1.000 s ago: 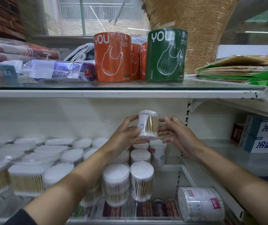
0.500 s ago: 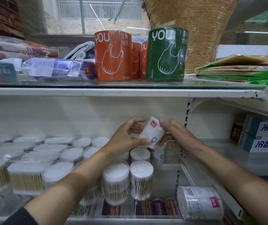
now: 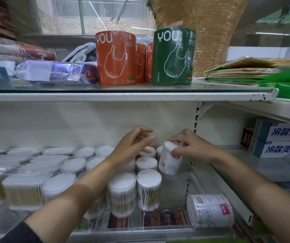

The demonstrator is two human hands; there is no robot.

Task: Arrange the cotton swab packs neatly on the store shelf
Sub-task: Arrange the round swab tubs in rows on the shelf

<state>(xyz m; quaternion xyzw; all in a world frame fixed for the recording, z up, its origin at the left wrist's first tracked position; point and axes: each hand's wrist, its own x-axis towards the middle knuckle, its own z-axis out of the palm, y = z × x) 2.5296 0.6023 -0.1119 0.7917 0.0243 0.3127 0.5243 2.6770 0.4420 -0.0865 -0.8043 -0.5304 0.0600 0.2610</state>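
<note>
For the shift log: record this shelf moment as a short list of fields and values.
setting: store shelf, two levels in view
left hand: open, fingers relaxed, holds nothing, above the upright packs
right hand: grips a tilted cotton swab pack
tilted pack position: at the right end of the back rows, not yet set upright
upright packs: standing in rows on the lower level
lying pack: on its side at front right
upper level: orange roll, green roll
</note>
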